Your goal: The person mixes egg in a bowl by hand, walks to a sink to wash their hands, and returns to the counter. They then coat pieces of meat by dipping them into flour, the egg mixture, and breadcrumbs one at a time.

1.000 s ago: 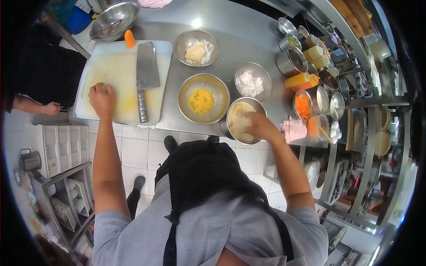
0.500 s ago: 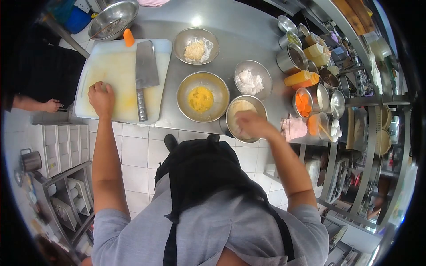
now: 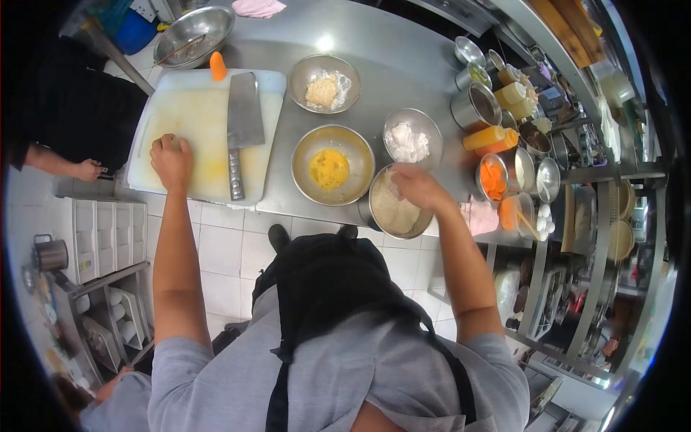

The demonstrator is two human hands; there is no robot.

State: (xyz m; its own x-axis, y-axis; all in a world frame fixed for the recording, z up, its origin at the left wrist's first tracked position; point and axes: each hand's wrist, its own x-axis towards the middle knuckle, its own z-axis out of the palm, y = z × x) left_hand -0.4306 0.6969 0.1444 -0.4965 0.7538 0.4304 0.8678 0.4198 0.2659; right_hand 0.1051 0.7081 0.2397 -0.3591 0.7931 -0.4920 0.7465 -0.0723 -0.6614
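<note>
My left hand rests curled like a fist on the white cutting board. A cleaver lies on the board to its right, handle towards me. My right hand is over the far edge of a deep metal pot of pale crumbs; its fingertips are hard to make out against the crumbs. Left of the pot stands a metal bowl of beaten egg. Behind the pot is a bowl of white flour. Farther back, another bowl holds a crumb-coated lump on white powder.
An orange carrot piece stands at the board's far edge. Sauce bottles, a tub of sliced carrots and a pink cloth line the right. A person's hand shows at left, and another person's grey sleeve at lower left.
My right hand has moved from the middle of the crumb pot to its far edge, uncovering more crumbs. My left hand stays on the board. A person in grey has appeared at lower left.
</note>
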